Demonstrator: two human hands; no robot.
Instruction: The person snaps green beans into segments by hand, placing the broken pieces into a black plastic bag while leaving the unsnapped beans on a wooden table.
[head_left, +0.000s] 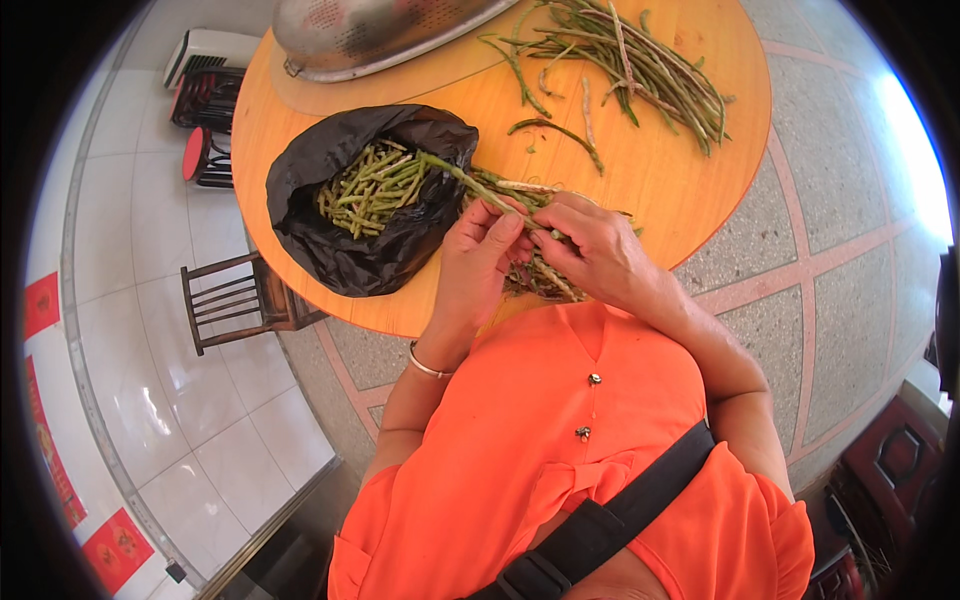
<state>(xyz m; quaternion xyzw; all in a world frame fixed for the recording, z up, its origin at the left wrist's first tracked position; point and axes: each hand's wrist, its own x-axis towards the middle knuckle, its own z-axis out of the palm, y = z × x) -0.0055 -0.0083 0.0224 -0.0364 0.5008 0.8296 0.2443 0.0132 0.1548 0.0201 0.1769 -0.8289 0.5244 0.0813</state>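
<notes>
Between them, my left hand (484, 251) and my right hand (596, 244) hold a green long bean (480, 187) near the table's front edge. Its far end reaches over the rim of a black plastic bag (300, 165). Short cut or snapped bean pieces (375, 187) lie inside the bag. Under and behind my hands is a pile of whole long beans (525, 185), partly hidden by them. A larger bunch of long beans (645, 67) lies at the table's far right, with a few loose ones (559, 135) nearer to me.
A perforated metal colander (375, 37) stands at the back left of the round wooden table (675, 202). A wooden chair (225, 304) is at the table's left side, with a red-topped stool (196, 155) beyond it. Dark red wooden furniture (892, 457) is at the lower right.
</notes>
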